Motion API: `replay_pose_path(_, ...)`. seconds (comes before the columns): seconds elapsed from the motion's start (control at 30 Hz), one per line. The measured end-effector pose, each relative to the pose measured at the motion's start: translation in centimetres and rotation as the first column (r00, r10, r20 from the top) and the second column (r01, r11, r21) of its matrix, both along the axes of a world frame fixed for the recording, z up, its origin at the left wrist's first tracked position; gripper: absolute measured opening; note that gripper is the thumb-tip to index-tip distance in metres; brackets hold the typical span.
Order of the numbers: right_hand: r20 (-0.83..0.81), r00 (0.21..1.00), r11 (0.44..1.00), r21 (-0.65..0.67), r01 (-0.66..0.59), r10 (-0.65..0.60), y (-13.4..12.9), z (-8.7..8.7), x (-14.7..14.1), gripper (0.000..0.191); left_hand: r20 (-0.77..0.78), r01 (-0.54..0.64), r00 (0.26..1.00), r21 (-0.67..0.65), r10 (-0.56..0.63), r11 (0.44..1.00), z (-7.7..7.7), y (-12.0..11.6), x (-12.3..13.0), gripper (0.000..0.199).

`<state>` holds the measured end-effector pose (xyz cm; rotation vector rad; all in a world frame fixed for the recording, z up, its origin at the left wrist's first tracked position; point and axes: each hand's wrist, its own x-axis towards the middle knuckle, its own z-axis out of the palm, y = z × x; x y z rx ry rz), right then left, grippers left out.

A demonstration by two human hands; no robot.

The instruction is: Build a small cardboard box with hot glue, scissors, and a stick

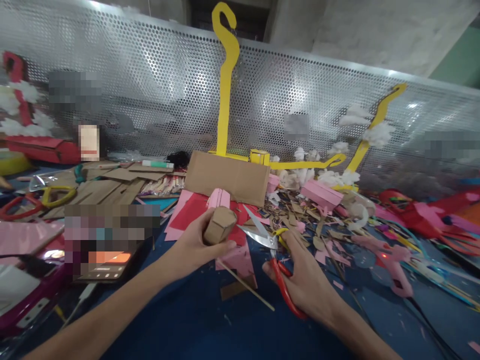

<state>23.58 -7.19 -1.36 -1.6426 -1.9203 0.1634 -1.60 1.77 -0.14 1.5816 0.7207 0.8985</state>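
Observation:
My left hand [197,240] is wrapped round a small faceted cardboard piece [220,225], brown at the near end, with pink paper [219,197] showing at its far end. In my right hand [300,270] are scissors [268,242] with one yellow and one red handle. Their blades stand apart and point toward the cardboard piece, close to its right side. Red paper [198,207] and pink paper sheets [243,262] lie beneath and around the hands. A thin wooden stick [247,286] rests on the blue table [180,325] between them.
Behind stands a cardboard panel [227,177] with a tall yellow hook shape [225,90]. Cardboard scraps [292,212] lie to the right, before a pink glue gun [390,257] with a cord. At left are a phone [108,265] and more scissors [41,200]. A perforated metal barrier [161,90] closes the back.

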Motion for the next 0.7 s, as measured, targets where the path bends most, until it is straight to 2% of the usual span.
replay_pose_path(0.17,-0.015,0.999,0.998,0.031,-0.048,0.048,-0.2,0.3,0.0,0.024,-0.044,-0.051,0.997,0.247,0.064,0.968,-0.2,0.2,-0.1,0.027)
replay_pose_path(0.27,-0.028,0.994,0.994,0.044,-0.1,0.101,-0.3,0.5,-0.2,0.02,-0.059,-0.058,0.995,0.371,0.086,0.927,-0.5,0.1,-0.1,0.03)
replay_pose_path(0.37,-0.056,0.99,0.991,0.019,-0.129,0.13,-0.5,0.6,-0.6,0.023,-0.066,-0.055,0.994,0.411,0.09,0.91,-0.7,0.0,-0.1,0.035)
replay_pose_path(0.53,-0.104,0.989,0.991,-0.073,-0.117,0.109,-0.7,0.9,-1.4,0.025,-0.087,-0.038,0.993,0.436,0.084,0.899,-0.9,-0.2,-0.3,0.035)
replay_pose_path(0.7,-0.049,0.995,0.994,-0.059,-0.092,0.089,-0.8,0.8,-1.7,0.027,-0.146,-0.006,0.985,0.513,0.094,0.858,-1.2,-0.1,-0.5,0.041)
